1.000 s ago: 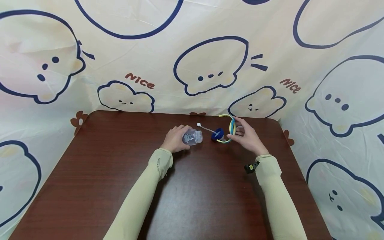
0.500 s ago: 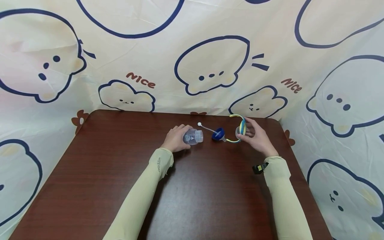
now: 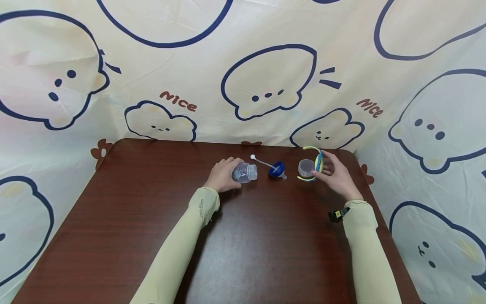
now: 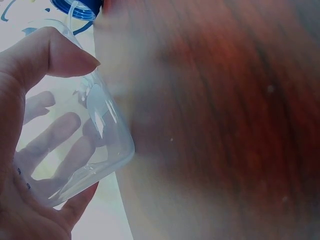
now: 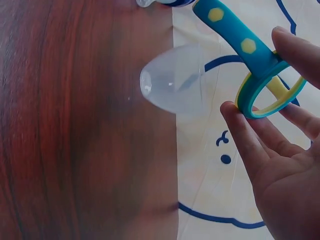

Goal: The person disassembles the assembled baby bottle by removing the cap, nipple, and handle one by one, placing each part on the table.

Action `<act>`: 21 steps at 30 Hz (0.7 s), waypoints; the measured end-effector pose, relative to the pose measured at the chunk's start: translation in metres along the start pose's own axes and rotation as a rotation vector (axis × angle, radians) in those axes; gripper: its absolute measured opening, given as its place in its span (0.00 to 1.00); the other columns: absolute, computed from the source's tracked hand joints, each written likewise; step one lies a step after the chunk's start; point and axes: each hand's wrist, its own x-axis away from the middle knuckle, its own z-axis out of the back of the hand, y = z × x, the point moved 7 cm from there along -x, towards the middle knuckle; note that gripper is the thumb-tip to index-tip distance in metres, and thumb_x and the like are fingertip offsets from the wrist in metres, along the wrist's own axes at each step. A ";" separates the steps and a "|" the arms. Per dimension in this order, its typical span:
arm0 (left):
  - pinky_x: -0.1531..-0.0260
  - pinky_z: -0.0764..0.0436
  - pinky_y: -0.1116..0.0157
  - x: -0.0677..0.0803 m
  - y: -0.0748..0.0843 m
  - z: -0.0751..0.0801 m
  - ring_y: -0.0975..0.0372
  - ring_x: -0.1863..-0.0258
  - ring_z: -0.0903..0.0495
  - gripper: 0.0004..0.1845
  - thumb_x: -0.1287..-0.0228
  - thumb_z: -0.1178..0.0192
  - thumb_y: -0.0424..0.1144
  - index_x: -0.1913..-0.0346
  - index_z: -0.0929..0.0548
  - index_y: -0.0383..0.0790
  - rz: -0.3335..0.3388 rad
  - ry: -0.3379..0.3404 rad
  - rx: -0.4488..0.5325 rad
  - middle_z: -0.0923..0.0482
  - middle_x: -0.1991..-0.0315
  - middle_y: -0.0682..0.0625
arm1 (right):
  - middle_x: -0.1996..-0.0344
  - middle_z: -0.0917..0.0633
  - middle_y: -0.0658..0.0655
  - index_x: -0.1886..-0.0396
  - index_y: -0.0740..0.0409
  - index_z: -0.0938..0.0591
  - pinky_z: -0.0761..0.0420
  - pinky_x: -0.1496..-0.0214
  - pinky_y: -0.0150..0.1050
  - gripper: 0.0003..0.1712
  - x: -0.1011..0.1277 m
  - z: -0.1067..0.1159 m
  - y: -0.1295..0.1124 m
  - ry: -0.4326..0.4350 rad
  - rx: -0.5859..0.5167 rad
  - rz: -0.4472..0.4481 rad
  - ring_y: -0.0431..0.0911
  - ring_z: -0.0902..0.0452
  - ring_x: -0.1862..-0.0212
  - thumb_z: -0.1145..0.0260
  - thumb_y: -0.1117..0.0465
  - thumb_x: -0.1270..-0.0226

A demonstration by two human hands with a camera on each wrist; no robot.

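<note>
My left hand (image 3: pixel 222 177) grips a clear baby bottle (image 3: pixel 240 173) tipped on its side, its open threaded neck facing right. Through the bottle wall in the left wrist view, the fingers show curled around it, with the thumb across the near side. On the right, the thumb and fingers of my right hand (image 3: pixel 337 176) pinch the ring of a blue and yellow bottle handle (image 5: pixel 231 31). Just left of that hand is a translucent dome cap (image 3: pixel 305 168). Between the hands lies the blue collar (image 3: pixel 277 169) with its clear nipple and a straw (image 3: pixel 263 162) ending in a white ball.
The brown table (image 3: pixel 243 245) reaches back to a cartoon-printed curtain (image 3: pixel 212 76) that also rises on both sides. All the bottle parts are near the table's far edge. A small dark device (image 3: pixel 337 215) sits at my right wrist.
My right hand has moved right with the bottle handle, away from the blue collar and past the dome cap, which now shows fully. The left hand and bottle have stayed in place.
</note>
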 end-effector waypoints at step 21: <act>0.41 0.26 0.47 0.001 0.000 0.000 0.52 0.47 0.25 0.41 0.55 0.19 0.44 0.34 0.25 0.56 0.004 -0.013 0.001 0.22 0.43 0.49 | 0.32 0.28 0.71 0.16 0.42 0.45 0.25 0.33 0.62 0.51 0.004 0.015 0.031 0.028 0.013 -0.039 0.66 0.26 0.34 0.30 0.43 0.31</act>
